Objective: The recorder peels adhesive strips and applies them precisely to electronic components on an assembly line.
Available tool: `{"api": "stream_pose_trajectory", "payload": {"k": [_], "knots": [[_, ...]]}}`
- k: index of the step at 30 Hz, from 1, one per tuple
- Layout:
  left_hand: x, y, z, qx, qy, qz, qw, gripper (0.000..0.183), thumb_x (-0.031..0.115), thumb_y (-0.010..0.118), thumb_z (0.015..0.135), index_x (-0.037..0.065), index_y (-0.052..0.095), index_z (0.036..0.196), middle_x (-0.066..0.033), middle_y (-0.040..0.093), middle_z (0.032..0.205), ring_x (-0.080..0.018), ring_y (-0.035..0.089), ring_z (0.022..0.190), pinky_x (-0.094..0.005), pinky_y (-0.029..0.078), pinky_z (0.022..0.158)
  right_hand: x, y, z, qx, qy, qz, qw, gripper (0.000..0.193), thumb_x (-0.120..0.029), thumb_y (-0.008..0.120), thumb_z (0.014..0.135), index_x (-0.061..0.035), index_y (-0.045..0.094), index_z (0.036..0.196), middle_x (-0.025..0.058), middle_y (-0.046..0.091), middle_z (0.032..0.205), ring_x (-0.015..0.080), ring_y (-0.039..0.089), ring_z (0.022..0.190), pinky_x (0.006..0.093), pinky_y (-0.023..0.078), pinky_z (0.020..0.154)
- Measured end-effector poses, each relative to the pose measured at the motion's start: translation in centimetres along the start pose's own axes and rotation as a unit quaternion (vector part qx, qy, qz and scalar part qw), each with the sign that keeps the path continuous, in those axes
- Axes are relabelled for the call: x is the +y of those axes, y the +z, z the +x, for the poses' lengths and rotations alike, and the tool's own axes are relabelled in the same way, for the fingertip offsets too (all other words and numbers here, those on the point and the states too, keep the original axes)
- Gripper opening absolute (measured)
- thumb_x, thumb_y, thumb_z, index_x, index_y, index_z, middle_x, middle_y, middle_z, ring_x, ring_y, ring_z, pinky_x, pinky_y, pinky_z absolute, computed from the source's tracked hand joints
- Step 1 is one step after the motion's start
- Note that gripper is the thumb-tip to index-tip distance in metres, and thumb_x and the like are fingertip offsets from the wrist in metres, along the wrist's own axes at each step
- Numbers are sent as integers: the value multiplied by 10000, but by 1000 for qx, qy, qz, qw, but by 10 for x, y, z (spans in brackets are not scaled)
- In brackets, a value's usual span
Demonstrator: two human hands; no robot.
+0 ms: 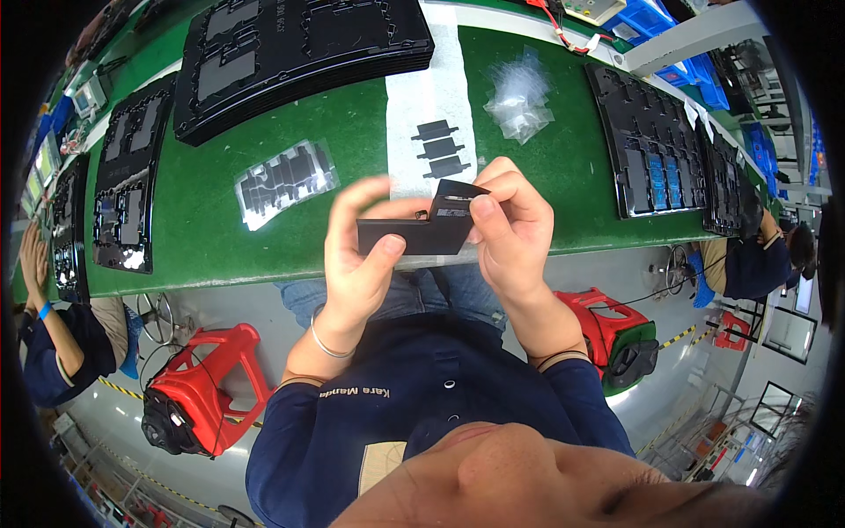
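A flat black L-shaped battery (414,236) is held over the near edge of the green table, a small connector at its inner corner. My left hand (352,264) grips its long arm, thumb in front; the fingers behind are partly hidden and blurred. Thumb and fingers of my right hand (519,229) pinch the short upright arm, where a thin black film (461,188) curls up at the top corner. Just beyond, several black adhesive pieces (437,148) lie in a column on a white strip (431,84).
Stacked black trays (304,57) stand at the back left. A clear sheet with black strips (286,183) lies left; crumpled clear films (521,95) lie right. Another black tray (651,145) is farther right. Red stools (220,387) stand behind; other people sit at both ends.
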State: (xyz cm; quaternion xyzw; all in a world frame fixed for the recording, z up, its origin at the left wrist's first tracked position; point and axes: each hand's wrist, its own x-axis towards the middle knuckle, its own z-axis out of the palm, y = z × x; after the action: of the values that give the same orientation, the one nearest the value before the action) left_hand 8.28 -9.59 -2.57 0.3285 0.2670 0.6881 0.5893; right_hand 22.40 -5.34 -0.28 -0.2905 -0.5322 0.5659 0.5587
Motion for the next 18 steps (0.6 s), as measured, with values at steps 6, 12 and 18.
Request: {"api": "stream_pose_trajectory", "payload": {"k": [6,12,18], "knots": [[1,-12,-7,-3,-10,64,998,214,107,567,851,-76,605,955,-134,644,899,-159,597,810,-268,469,748,-1,-8,9,-72,1,-60,996,122,19,644,739,3,602,853,30,539,797,62,426,624,184,310,541],[2,-17,-6,0,0,128,992,205,97,568,842,-76,619,940,-109,655,830,-132,598,739,-238,467,680,-6,-9,9,-86,-81,-187,975,250,-29,705,690,-10,657,935,49,589,766,110,505,654,219,379,557],[5,-18,-4,-14,-32,103,994,206,93,567,842,-82,609,942,-118,649,832,-136,596,721,-247,474,665,-8,-14,16,-142,-73,-191,969,351,-51,734,651,-24,660,993,76,616,787,139,553,686,245,431,584]]}}
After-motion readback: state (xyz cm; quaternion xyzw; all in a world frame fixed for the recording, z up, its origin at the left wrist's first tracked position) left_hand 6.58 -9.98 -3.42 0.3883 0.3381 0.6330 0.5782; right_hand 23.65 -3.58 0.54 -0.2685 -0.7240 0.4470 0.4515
